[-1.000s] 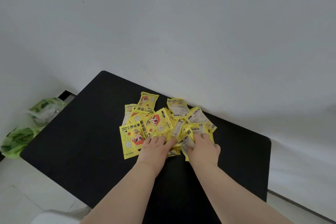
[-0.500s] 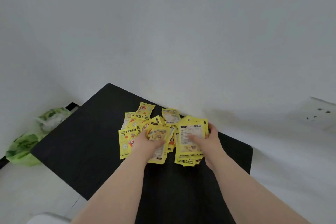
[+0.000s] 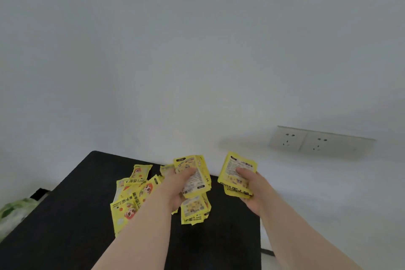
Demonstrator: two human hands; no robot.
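Note:
Several yellow hand-warmer packets (image 3: 135, 195) lie in a loose heap on a black table (image 3: 65, 215). My left hand (image 3: 177, 188) grips a stack of yellow packets (image 3: 195, 173) raised above the heap, thumb across the top one. My right hand (image 3: 252, 190) holds a smaller bunch of packets (image 3: 236, 173) lifted off to the right, near the table's right edge. More packets (image 3: 194, 210) lie flat on the table below my left hand.
A white wall stands close behind the table. A double wall socket (image 3: 311, 141) sits at the right. A green and white plastic bag (image 3: 13, 210) lies on the floor at the left. The table's right edge (image 3: 260, 237) runs under my right forearm.
Both hands went from pressing on the heap to gripping packets and lifting them. My right hand has carried its bunch away to the right. The camera has tilted upward.

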